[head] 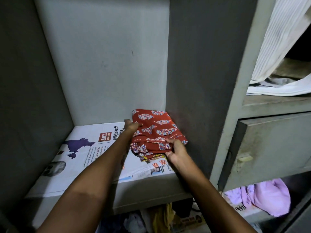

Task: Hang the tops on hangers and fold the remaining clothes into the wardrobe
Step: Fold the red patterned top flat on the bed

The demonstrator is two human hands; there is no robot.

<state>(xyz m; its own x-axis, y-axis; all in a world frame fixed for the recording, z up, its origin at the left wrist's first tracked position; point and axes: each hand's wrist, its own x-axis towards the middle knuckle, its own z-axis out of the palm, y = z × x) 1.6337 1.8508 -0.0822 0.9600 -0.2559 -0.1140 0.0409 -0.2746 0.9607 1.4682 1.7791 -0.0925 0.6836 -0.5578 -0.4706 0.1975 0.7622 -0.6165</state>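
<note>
1. A folded red printed garment (154, 132) lies on a wardrobe shelf (151, 187), pushed into the shelf's back right corner, its right edge against the grey partition wall (198, 81).
2. The shelf is lined with newspaper (87, 148); the garment sits on the newspaper's right part, and a strip of yellow patterned cloth (146, 158) shows just under the garment's front edge.
3. The left hand (132, 126) reaches to the garment's left edge, fingers bent over the cloth there and touching it; whether they pinch the fabric or only press on it cannot be told.
4. The right hand (175, 153) is at the garment's front right corner, thumb on top and fingers curled under the folded edge, gripping the garment.
5. Both bare forearms stretch from the lower edge of the view towards the garment, the left one crossing over the newspaper.
6. Right of the partition wall, a higher compartment holds a white striped cloth (277, 47) that hangs down and bunches on its ledge.
7. Below that compartment, and lower than the garment, is a closed grey drawer front (272, 148).
8. Under the drawer front a lilac cloth (267, 197) lies crumpled in an open space.
9. Beneath the garment's shelf, mixed clothes (161, 217) in yellow, white and dark colours are piled loosely.
</note>
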